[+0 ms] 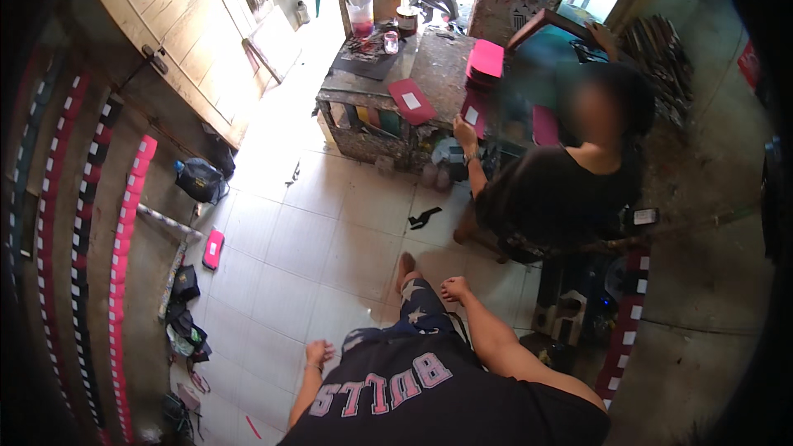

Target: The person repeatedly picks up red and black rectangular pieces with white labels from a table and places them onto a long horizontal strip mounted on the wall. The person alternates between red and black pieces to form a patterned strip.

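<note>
Pink card stack (486, 59) far beyond right hand (453, 287).

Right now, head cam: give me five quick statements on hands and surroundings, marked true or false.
1. Both of the wearer's hands are empty. True: the left hand and right hand hold nothing.
2. The right hand rests near the raised knee in star-print shorts. True.
3. The co-worker stands at the far door. False: the person crouches beside the workbench, one hand at its edge.
4. A flat pink case lies on the tiled floor. True.
5. The workbench carries only tools. False: red and pink cards and a plastic jug sit on it.
</note>
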`<state>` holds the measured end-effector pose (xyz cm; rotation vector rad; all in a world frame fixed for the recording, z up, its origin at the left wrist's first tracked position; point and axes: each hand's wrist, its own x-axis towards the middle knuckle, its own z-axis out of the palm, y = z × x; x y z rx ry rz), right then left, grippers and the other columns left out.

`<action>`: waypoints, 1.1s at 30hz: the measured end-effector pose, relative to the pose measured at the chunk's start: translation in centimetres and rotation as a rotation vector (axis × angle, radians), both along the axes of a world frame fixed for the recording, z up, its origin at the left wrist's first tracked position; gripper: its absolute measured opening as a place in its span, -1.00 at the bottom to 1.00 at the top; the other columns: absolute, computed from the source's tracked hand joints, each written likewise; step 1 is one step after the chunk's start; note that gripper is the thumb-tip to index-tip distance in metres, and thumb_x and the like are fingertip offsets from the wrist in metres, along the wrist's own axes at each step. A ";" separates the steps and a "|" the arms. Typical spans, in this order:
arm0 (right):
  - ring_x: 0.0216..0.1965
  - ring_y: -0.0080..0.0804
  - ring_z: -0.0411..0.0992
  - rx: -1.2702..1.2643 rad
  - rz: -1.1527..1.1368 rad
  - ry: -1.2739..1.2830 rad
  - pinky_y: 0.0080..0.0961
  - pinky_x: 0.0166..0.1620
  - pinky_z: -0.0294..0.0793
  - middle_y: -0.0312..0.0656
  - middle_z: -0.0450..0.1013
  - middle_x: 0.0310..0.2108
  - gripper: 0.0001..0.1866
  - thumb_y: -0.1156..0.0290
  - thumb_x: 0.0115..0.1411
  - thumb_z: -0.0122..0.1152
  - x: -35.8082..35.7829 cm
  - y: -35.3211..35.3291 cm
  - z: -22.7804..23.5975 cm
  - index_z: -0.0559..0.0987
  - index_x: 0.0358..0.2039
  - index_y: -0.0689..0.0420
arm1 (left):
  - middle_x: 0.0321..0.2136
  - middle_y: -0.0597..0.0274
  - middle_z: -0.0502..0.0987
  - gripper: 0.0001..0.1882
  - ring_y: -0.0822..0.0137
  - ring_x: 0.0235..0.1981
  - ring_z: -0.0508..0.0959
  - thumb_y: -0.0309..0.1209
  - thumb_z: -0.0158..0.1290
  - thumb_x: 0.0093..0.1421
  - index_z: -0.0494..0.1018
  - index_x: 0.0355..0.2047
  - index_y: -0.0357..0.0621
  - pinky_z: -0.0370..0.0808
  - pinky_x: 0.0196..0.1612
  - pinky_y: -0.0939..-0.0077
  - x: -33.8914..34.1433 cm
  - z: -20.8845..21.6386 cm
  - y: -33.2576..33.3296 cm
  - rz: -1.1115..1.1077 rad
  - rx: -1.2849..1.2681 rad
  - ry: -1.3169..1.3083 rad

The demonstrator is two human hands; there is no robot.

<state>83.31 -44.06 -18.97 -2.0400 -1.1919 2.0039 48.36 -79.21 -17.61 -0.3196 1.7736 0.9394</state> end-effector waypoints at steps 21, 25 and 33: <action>-0.01 -0.29 0.29 -0.070 -1.378 0.760 0.01 0.15 0.13 -0.18 0.38 -0.12 -0.75 0.36 0.13 0.10 -23.0 46.1 -7.5 0.40 -0.17 0.08 | -0.25 0.05 0.53 -0.74 0.16 -0.32 0.59 -0.35 -0.12 0.26 0.29 -0.12 -0.26 0.55 -0.35 0.39 -20.3 13.4 24.2 -0.093 -0.356 -0.023; -0.16 -0.35 0.39 0.058 -1.592 0.890 -0.21 -0.03 0.39 -0.21 0.45 -0.27 -0.87 0.46 0.12 0.09 -23.4 46.3 -6.2 0.46 -0.28 0.12 | -0.20 0.00 0.51 -0.70 0.14 -0.28 0.58 -0.32 -0.09 0.26 0.29 -0.11 -0.31 0.54 -0.29 0.36 -24.4 11.1 30.2 -0.316 -0.363 -0.058; -0.48 -0.44 0.50 0.089 -0.960 0.683 -0.52 -0.38 0.51 -0.22 0.51 -0.53 -0.87 0.38 0.15 0.11 -31.8 40.7 8.4 0.56 -0.44 0.14 | -0.19 -0.03 0.51 -0.59 0.13 -0.25 0.57 -0.26 -0.16 0.29 0.28 -0.03 -0.38 0.52 -0.19 0.40 -27.0 9.8 56.7 -0.693 0.227 -0.034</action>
